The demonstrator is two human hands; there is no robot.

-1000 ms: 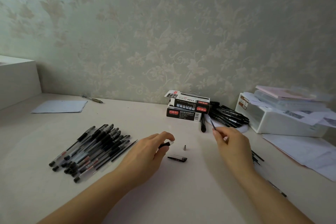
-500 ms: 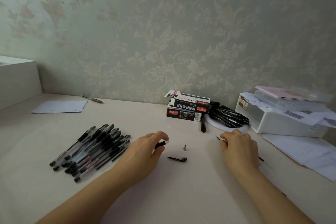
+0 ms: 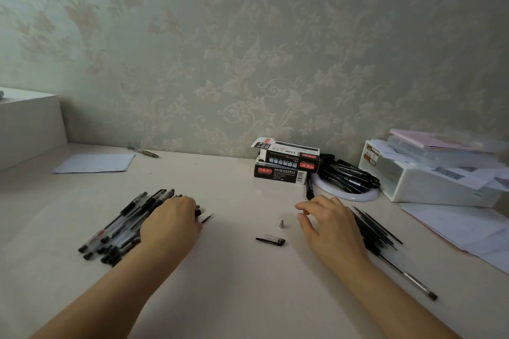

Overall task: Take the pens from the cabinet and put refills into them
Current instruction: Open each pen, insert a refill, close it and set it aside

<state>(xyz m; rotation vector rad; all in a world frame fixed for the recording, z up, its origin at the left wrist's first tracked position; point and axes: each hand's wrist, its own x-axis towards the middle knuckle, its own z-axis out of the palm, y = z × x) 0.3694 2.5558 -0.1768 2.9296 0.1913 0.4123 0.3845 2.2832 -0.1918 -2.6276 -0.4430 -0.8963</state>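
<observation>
Pens (image 3: 118,226) under L hand (image 3: 170,221) (grip unclear)

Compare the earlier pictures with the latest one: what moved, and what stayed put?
The left hand swung left onto the pile of pens, where it rests. The right hand lowered, its thin refill no longer visible. The pen cap, metal tip and boxes stayed put.

2 refill boxes (image 3: 285,165), 1 cap (image 3: 271,240), 1 tip (image 3: 282,224), 2 hands (image 3: 172,221).

The left hand (image 3: 172,221) covered part of the pen pile (image 3: 118,226), hiding its fingertips; print on the boxes (image 3: 286,165) was too small to read.
</observation>
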